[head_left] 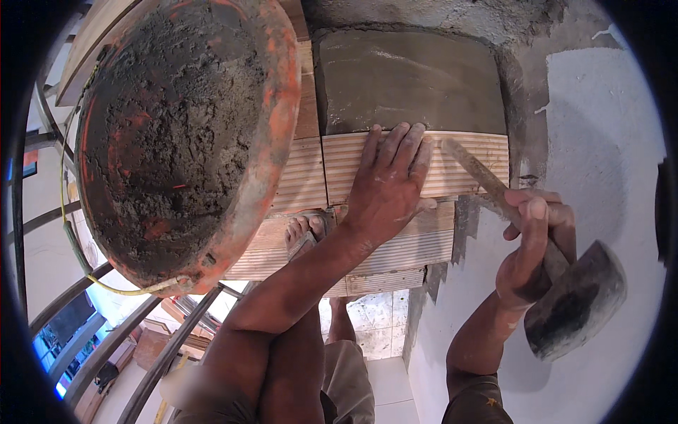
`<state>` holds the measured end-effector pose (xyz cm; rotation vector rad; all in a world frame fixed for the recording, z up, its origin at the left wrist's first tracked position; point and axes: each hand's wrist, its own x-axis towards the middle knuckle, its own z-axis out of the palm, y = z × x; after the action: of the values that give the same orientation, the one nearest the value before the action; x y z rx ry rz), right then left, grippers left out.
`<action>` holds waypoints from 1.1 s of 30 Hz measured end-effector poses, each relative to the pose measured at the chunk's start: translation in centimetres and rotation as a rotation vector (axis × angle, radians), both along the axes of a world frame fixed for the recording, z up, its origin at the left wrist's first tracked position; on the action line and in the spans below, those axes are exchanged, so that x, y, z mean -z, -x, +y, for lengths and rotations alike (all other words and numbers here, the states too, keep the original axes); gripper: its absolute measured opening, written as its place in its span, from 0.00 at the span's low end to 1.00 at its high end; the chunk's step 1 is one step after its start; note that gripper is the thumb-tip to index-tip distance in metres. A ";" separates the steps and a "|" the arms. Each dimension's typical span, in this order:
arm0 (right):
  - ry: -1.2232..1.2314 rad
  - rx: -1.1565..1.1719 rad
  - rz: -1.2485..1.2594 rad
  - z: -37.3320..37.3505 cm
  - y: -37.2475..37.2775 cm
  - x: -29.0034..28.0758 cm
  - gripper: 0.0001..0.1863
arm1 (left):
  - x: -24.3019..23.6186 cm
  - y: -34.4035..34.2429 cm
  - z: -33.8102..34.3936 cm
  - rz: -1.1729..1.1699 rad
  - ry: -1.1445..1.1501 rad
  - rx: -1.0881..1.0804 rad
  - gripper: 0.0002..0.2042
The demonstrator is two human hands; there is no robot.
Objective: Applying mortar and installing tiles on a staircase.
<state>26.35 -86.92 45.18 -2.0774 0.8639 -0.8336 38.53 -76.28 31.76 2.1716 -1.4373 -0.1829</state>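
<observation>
My left hand point(392, 166) lies flat on a striped, ribbed stair tile point(466, 152), its fingers spread toward the tile's far edge. Beyond that edge is a smooth bed of wet grey mortar point(413, 78). In my right hand point(540, 230) is a rubber mallet point(575, 300), gripped by its wooden handle. The dark head points back toward my forearm, and the bare handle end is over the tile, to the right of my left fingers. Whether that end touches the tile I cannot tell.
A large orange basin point(279, 92) holding mortar stands at left, with a yellow cord point(134, 291) by its rim. Metal railing bars point(141, 321) run along the left. A white wall point(593, 162) bounds the right. Lower tiled steps point(402, 251) and my foot point(305, 230) show below.
</observation>
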 end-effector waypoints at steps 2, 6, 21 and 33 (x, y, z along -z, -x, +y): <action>-0.030 0.004 -0.066 0.0 0.2 -0.1 0.12 | -0.2 0.1 0.0 0.018 0.007 0.003 0.46; -0.024 0.013 0.016 0.6 0.2 -0.1 0.13 | -0.1 -0.2 0.3 0.018 0.004 -0.002 0.46; -0.070 0.045 -0.009 1.7 1.2 -1.1 0.12 | 0.3 -0.5 0.1 -0.049 0.037 0.016 0.47; 0.027 0.183 0.031 0.6 5.5 0.8 0.11 | 0.4 0.0 -0.3 -0.030 0.001 0.017 0.46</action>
<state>20.83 -86.33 44.42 -2.0621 1.0778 -0.9155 38.50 -76.58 31.36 2.1709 -1.4722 -0.1566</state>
